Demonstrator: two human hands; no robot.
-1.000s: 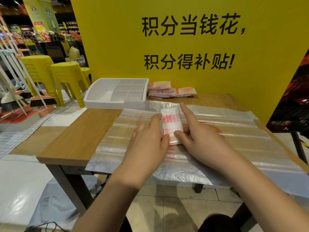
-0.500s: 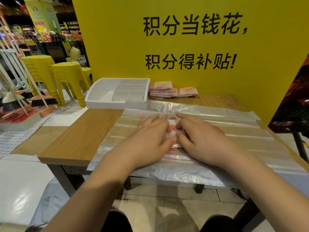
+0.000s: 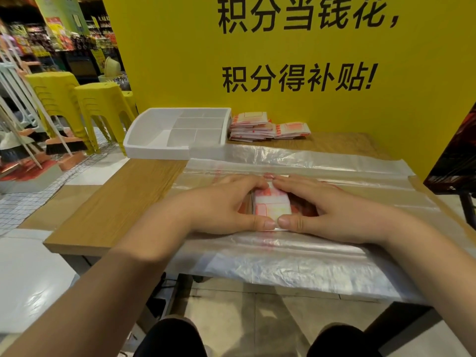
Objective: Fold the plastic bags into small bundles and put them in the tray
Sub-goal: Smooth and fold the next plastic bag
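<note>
A small folded bundle [image 3: 271, 206] of white plastic bag with red print lies on the flat clear plastic bags [image 3: 322, 256] spread over the wooden table [image 3: 123, 202]. My left hand [image 3: 226, 204] and my right hand [image 3: 327, 210] frame the bundle from both sides, fingertips meeting behind it and thumbs pinching its near edge. The white divided tray [image 3: 154, 148] stands at the table's back left, with no bundles visible in it. A stack of folded bags [image 3: 257, 127] lies to the right of the tray.
A yellow wall with black lettering [image 3: 296, 47] closes off the back of the table. Yellow stools [image 3: 85, 109] and brooms [image 3: 51, 140] stand on the floor to the left. A dark object [image 3: 456, 155] overhangs the table's right edge. My knees show below the table edge.
The bundle stood taller between my hands a second ago. It has been folded down shorter, and both hands have closed around it with thumbs now at its near edge.
</note>
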